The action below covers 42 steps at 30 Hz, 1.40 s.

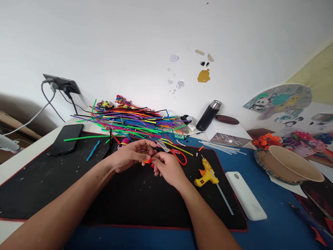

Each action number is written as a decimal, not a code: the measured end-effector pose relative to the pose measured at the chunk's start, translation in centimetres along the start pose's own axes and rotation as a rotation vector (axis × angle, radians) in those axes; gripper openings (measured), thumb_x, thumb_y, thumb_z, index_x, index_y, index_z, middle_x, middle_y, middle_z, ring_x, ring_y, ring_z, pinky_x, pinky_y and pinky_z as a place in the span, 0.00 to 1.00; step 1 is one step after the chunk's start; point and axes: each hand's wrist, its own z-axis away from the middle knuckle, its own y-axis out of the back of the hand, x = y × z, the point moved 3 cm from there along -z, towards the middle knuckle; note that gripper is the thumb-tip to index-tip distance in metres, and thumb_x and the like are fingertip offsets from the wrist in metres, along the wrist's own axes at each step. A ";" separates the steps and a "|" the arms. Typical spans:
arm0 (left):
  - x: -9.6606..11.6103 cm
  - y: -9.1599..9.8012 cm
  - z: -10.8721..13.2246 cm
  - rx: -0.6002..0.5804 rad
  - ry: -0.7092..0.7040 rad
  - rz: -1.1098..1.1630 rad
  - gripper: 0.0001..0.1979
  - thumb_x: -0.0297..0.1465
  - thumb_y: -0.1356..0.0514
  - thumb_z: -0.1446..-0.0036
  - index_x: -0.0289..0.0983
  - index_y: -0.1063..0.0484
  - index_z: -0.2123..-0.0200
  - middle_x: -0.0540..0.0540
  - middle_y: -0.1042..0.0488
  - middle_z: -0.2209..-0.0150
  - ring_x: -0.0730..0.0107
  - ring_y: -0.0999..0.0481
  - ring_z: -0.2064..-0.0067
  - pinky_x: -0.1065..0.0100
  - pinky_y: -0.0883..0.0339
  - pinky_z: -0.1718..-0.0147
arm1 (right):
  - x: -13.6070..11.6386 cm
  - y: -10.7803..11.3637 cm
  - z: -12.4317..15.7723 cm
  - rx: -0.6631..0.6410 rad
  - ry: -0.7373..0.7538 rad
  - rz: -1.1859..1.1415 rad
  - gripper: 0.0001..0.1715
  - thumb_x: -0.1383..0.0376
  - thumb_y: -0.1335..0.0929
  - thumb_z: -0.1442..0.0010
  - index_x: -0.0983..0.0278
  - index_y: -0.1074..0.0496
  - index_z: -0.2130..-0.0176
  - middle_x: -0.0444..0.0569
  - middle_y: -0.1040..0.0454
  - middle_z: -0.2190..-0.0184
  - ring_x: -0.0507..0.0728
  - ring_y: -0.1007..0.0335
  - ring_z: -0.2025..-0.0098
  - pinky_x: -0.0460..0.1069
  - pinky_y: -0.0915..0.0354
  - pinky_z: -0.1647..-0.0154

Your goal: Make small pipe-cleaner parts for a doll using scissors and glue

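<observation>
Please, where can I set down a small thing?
Mostly free: the black mat between the left forearm and right forearm, and between the phone and left forearm. Crowded: beyond the left hand and right hand, with fuzzy stems and scissors.

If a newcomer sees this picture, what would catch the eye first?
Probably the colourful heap of pipe cleaners at the back, near the white wall. In front of it, over the black mat, the left hand and right hand hold small orange and red pieces. The yellow glue gun lies on the mat to their right.
</observation>
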 end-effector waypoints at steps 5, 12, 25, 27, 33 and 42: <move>-0.3 0.4 0.0 -0.064 0.027 -0.083 0.25 0.26 0.27 0.49 0.38 0.25 0.48 0.48 0.27 0.64 0.70 0.27 0.68 0.71 0.32 0.72 | 0.1 0.0 0.1 -0.038 0.003 0.077 0.11 0.60 0.30 0.32 0.61 0.25 0.67 0.41 0.26 0.78 0.51 0.27 0.77 0.45 0.37 0.75; -0.3 0.3 -0.2 -0.028 0.023 -0.052 0.24 0.25 0.26 0.50 0.37 0.24 0.50 0.48 0.26 0.65 0.71 0.27 0.68 0.71 0.33 0.72 | -0.3 0.0 0.2 -0.024 0.025 0.127 0.11 0.61 0.32 0.31 0.61 0.25 0.66 0.42 0.26 0.77 0.52 0.26 0.77 0.45 0.35 0.74; -1.6 1.3 -1.2 0.257 -0.020 0.214 0.19 0.20 0.25 0.53 0.33 0.18 0.56 0.46 0.21 0.66 0.74 0.25 0.70 0.73 0.30 0.70 | -0.7 0.3 0.2 0.139 0.137 0.091 0.09 0.59 0.32 0.31 0.60 0.24 0.54 0.42 0.23 0.70 0.52 0.23 0.74 0.48 0.30 0.69; -1.6 1.2 -1.2 0.282 -0.017 0.209 0.18 0.20 0.25 0.54 0.33 0.18 0.57 0.46 0.21 0.66 0.74 0.24 0.69 0.73 0.29 0.70 | -0.9 0.3 0.3 0.161 0.146 0.077 0.11 0.57 0.31 0.31 0.59 0.25 0.52 0.42 0.24 0.69 0.53 0.22 0.74 0.48 0.29 0.69; -1.9 0.5 -1.2 0.259 -0.009 0.174 0.20 0.22 0.24 0.55 0.34 0.20 0.56 0.46 0.21 0.65 0.70 0.22 0.67 0.71 0.28 0.68 | -1.3 -0.1 0.6 0.146 0.152 0.087 0.13 0.59 0.28 0.34 0.58 0.26 0.50 0.42 0.22 0.67 0.52 0.22 0.75 0.48 0.30 0.70; -1.8 0.2 -1.1 0.239 0.004 0.137 0.26 0.25 0.22 0.57 0.35 0.22 0.53 0.48 0.22 0.66 0.72 0.24 0.70 0.72 0.30 0.71 | -1.2 0.1 0.5 0.155 0.183 0.156 0.05 0.64 0.30 0.33 0.59 0.24 0.56 0.41 0.22 0.70 0.52 0.24 0.75 0.47 0.31 0.68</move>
